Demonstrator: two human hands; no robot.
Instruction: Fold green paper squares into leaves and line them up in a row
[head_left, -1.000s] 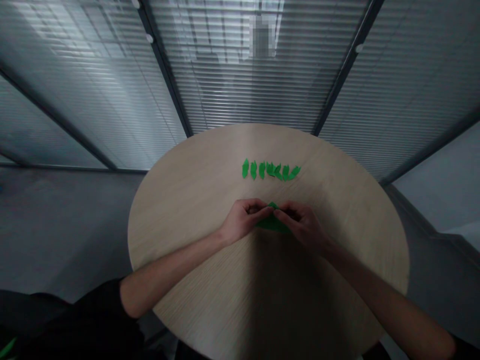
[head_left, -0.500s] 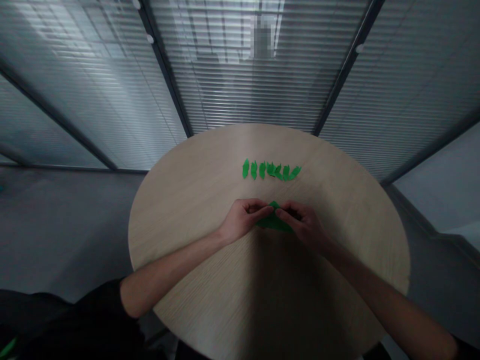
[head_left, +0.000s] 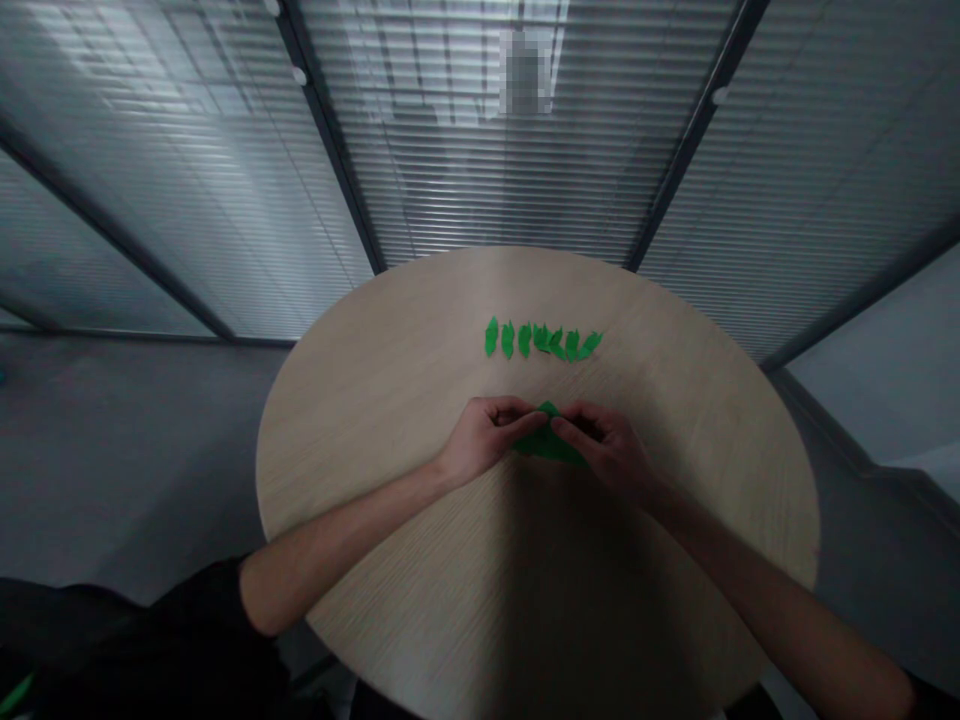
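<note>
The left hand point(head_left: 487, 437) and right hand point(head_left: 607, 450) reach forward from bare forearms, wrists angled inward, meeting near the middle of the round table point(head_left: 375, 430). Both hands hold a narrow pinch on the green paper point(head_left: 547, 447), which sits between them just above the tabletop, its pointed top showing between the fingertips and its lower edge hanging below. The exact finger contact is partly hidden. Compared with 1 second earlier, the right hand sits slightly farther from the left, and more of the paper shows between them. The row of 7 small green pieces point(head_left: 541, 340) lies beyond the hands, unchanged, each piece narrow and pointed. The table has a pale, fine-grained wood surface. Slatted window blinds point(head_left: 510, 180) stand behind it, and a black sleeve point(head_left: 202, 630) covers the left upper arm.
</note>
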